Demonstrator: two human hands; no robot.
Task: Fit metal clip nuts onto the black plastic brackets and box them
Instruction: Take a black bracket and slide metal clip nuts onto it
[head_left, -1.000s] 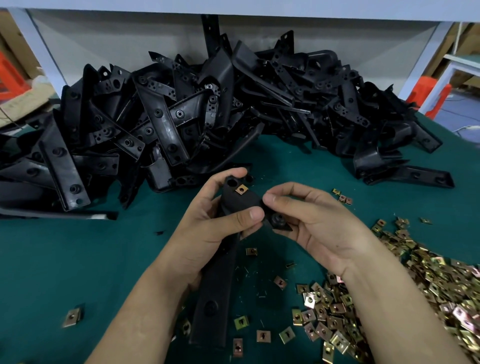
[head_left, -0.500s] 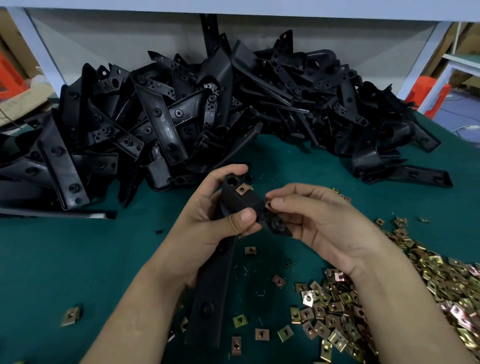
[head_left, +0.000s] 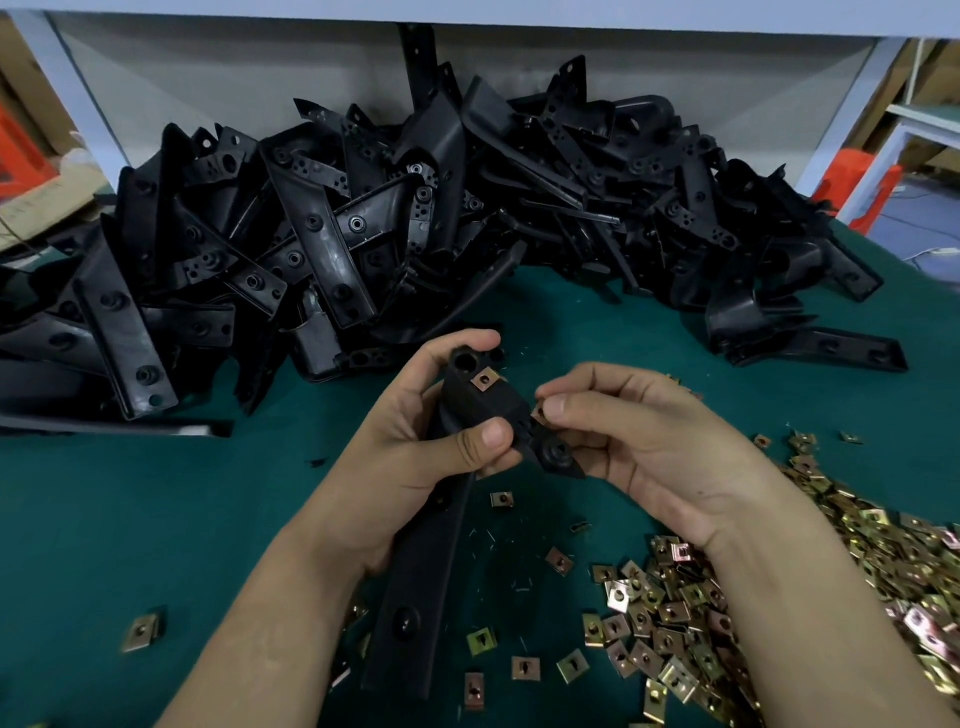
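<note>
Black plastic, the bracket (head_left: 470, 415) is gripped by the left hand (head_left: 415, 452) over the tabletop's (head_left: 156, 519) near edge, a fitted clip nut (head_left: 484, 379) seated at its top. A second clip nut (head_left: 538, 413) is pinched against its side by the right hand (head_left: 639, 447), beside heaped loose clip nuts (head_left: 727, 597).

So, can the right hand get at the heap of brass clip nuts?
Probably yes: the heap of brass clip nuts lies close beside the right hand with nothing between, though that hand pinches one clip nut.

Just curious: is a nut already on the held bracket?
On: one nut sits flat on the bracket's upper end, its hole showing.
</note>
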